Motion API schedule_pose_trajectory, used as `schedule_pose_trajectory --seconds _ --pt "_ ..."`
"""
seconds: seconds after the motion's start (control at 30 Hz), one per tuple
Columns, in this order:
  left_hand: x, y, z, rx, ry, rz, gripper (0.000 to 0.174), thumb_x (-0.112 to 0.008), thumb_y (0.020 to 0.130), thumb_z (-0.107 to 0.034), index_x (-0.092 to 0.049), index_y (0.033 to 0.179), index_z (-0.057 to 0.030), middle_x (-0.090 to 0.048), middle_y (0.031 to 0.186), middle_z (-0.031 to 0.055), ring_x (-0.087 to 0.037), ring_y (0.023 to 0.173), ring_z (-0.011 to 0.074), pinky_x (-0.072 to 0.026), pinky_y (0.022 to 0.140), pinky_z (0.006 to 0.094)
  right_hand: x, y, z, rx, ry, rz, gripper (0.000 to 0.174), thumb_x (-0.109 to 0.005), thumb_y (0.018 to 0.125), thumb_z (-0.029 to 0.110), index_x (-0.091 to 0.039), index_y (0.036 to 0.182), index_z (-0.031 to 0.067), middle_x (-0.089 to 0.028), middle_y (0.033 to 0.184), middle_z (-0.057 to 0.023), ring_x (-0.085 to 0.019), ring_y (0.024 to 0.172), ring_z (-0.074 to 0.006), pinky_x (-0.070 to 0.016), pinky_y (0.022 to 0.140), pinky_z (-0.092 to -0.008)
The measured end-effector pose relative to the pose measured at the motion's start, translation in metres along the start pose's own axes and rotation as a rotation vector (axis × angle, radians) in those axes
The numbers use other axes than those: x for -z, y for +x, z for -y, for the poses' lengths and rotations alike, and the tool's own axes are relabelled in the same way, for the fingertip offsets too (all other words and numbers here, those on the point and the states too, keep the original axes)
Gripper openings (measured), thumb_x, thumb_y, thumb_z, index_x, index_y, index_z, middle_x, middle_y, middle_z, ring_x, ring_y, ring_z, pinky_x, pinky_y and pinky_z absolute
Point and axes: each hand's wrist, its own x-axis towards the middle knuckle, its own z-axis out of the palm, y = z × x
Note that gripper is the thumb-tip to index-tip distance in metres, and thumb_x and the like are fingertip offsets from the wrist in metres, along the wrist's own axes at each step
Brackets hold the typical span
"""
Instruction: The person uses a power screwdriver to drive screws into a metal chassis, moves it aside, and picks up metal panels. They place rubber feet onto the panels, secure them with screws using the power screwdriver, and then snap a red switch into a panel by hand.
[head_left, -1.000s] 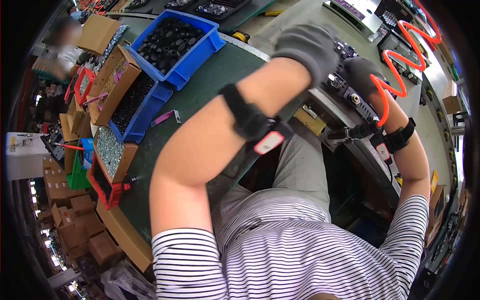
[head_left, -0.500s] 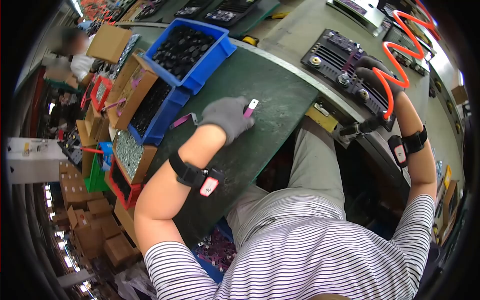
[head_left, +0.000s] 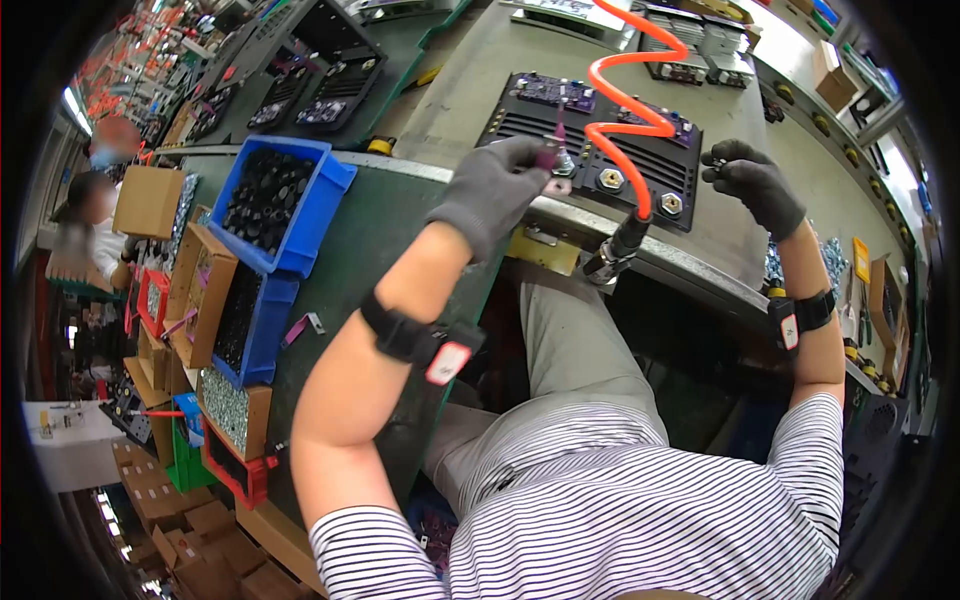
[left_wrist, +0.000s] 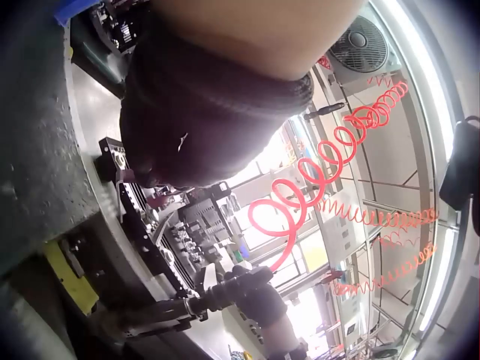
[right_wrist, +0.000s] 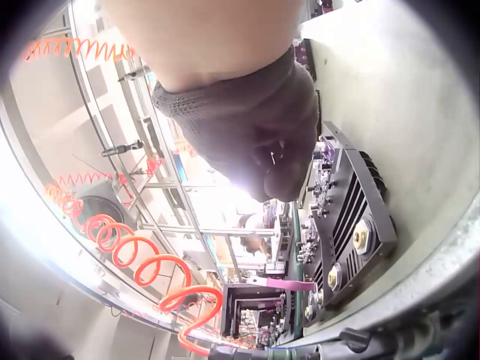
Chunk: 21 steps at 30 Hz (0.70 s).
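My gloved left hand [head_left: 490, 190] is at the near left edge of a black slotted panel [head_left: 672, 165], pinching a purple strip with a metal tab [head_left: 548, 155] between thumb and fingers. In the right wrist view the purple strip [right_wrist: 289, 284] extends close to the round connectors. Brass hex connectors [head_left: 611, 179] line the panel's near side, and purple circuit boards [head_left: 553, 91] sit on its far side. Beyond the panel's right edge is my gloved right hand [head_left: 760, 185], its fingers curled and pinching a small shiny piece [right_wrist: 274, 156], whose kind I cannot tell.
A power screwdriver [head_left: 622, 245] on an orange coiled hose [head_left: 655, 130] hangs at the bench's near edge. Blue bins [head_left: 325, 205] of black parts, a carton of screws [head_left: 258, 415] and another purple strip [head_left: 300, 328] are on the green table. Two people are at far left.
Half a second ago my left hand was over the green table with the purple strip; it has carried it right to the panel. My right hand has moved off the panel to its right side.
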Motion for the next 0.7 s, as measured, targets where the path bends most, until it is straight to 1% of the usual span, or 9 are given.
schedule_pose_trajectory --seconds 0.07,0.1,0.13,0.2,0.23,0.33,0.4,0.5,0.7 --pt "-0.030 0.016 -0.023 0.182 -0.202 -0.003 0.018 -0.059 0.083 -0.004 -0.064 0.100 -0.0023 -0.067 0.088 0.0066 -0.061 0.079 0.0088 -0.0510 0.072 0.0239 0.005 0.001 -0.011 0.040 0.170 0.059 0.021 -0.053 0.086 0.011 -0.055 0.105 0.0033 -0.058 0.108 -0.0104 -0.062 0.099 -0.0204 -0.0518 0.082 -0.0285" --pt "-0.043 0.027 -0.019 0.216 -0.328 0.012 0.017 -0.058 0.085 -0.004 -0.064 0.101 -0.0013 -0.066 0.087 0.0071 -0.060 0.075 0.0078 -0.0514 0.072 0.0214 -0.002 -0.003 -0.007 0.025 0.155 0.025 0.015 -0.054 0.085 0.009 -0.053 0.099 0.0051 -0.057 0.106 -0.0096 -0.061 0.102 -0.0234 -0.0522 0.083 -0.0310" --pt "-0.055 0.034 -0.020 0.189 -0.493 0.031 0.019 -0.061 0.082 -0.001 -0.064 0.100 0.0000 -0.065 0.085 0.0037 -0.060 0.074 0.0100 -0.0509 0.067 0.0242 -0.006 -0.006 -0.006 0.026 0.100 -0.022 0.021 -0.055 0.084 0.009 -0.054 0.104 0.0047 -0.058 0.101 -0.0072 -0.062 0.097 -0.0198 -0.0521 0.079 -0.0287" --pt "-0.065 0.051 -0.017 0.065 -0.050 0.175 0.019 -0.062 0.082 -0.001 -0.065 0.101 -0.0004 -0.065 0.085 0.0027 -0.060 0.073 0.0097 -0.0510 0.067 0.0241 -0.016 -0.013 0.002 0.015 -0.155 -0.038 0.027 -0.057 0.083 0.010 -0.055 0.109 0.0044 -0.060 0.096 -0.0037 -0.062 0.089 -0.0142 -0.0501 0.073 -0.0252" --pt "-0.071 0.055 -0.015 0.114 -0.106 0.200 0.020 -0.063 0.082 -0.003 -0.065 0.102 -0.0011 -0.066 0.086 0.0034 -0.060 0.073 0.0102 -0.0515 0.068 0.0244 -0.010 -0.010 -0.005 0.039 -0.247 -0.014 0.030 -0.060 0.081 0.007 -0.057 0.110 0.0032 -0.061 0.092 -0.0012 -0.059 0.083 -0.0086 -0.0470 0.069 -0.0224" --pt "-0.085 0.058 -0.012 0.245 -0.152 0.263 0.022 -0.064 0.082 -0.004 -0.065 0.103 -0.0016 -0.067 0.088 0.0040 -0.060 0.076 0.0111 -0.0506 0.069 0.0245 -0.010 -0.007 -0.013 0.021 -0.293 0.059 0.029 -0.061 0.078 0.002 -0.060 0.107 0.0027 -0.061 0.093 -0.0011 -0.057 0.083 -0.0068 -0.0463 0.069 -0.0220" --pt "-0.090 0.054 -0.013 0.167 -0.069 0.247 0.021 -0.066 0.082 -0.010 -0.067 0.102 -0.0048 -0.068 0.089 0.0046 -0.061 0.077 0.0116 -0.0495 0.072 0.0262 -0.014 -0.003 -0.018 0.017 -0.296 0.081 0.029 -0.060 0.077 -0.003 -0.060 0.106 0.0012 -0.062 0.093 -0.0014 -0.056 0.084 -0.0076 -0.0472 0.072 -0.0232" --pt "-0.092 0.044 -0.033 0.015 0.326 0.229 0.022 -0.067 0.081 -0.023 -0.069 0.099 -0.0102 -0.068 0.086 0.0068 -0.061 0.074 0.0149 -0.0480 0.072 0.0287 -0.021 0.003 -0.023 0.107 -0.320 0.106 0.026 -0.059 0.077 -0.004 -0.062 0.103 0.0001 -0.062 0.093 -0.0027 -0.057 0.084 -0.0103 -0.0480 0.076 -0.0250" --pt "-0.099 0.049 -0.029 -0.072 0.444 0.203 0.023 -0.064 0.081 -0.019 -0.067 0.100 -0.0059 -0.067 0.082 0.0092 -0.061 0.072 0.0178 -0.0472 0.069 0.0300 -0.034 0.009 -0.015 0.158 -0.680 0.236 0.025 -0.059 0.073 -0.006 -0.066 0.096 0.0003 -0.063 0.091 -0.0044 -0.059 0.085 -0.0122 -0.0481 0.077 -0.0266"
